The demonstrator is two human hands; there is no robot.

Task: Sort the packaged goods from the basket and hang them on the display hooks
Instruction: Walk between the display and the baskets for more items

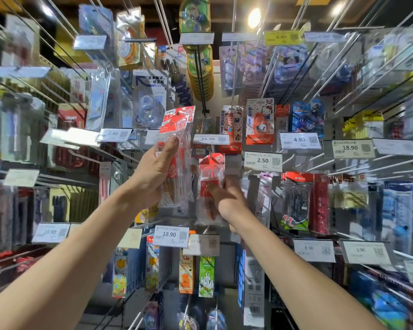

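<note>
Two bare forearms are reaching up from the lower corners, the left forearm (57, 265) rising steeply and the right forearm (308, 277) angling in towards the middle of the rack. The left hand (153, 175) is gripping a bundle of packets (179, 129), clear bags with red header cards. Its fingers (169, 145) are curling round the bundle's lower half with the thumb pressing across the front, and the bundle is standing upright, tilted slightly right. The right hand (229, 203) is sitting lower and just beside it. Its fingers (231, 186) are pinching a single packet (209, 167) of the same kind, whose red header is sitting just below the 16.90 label (210, 138) and beside the 2.50 label (262, 160). Blur is hiding whether that header is on a hook. The two hands are near each other but not touching. Display hooks (343, 167) are jutting towards the camera on every side, many carrying hung goods and price tags. Just below the hands, the 18.90 label (171, 235) is sticking out, so open room around both wrists is tight.
</note>
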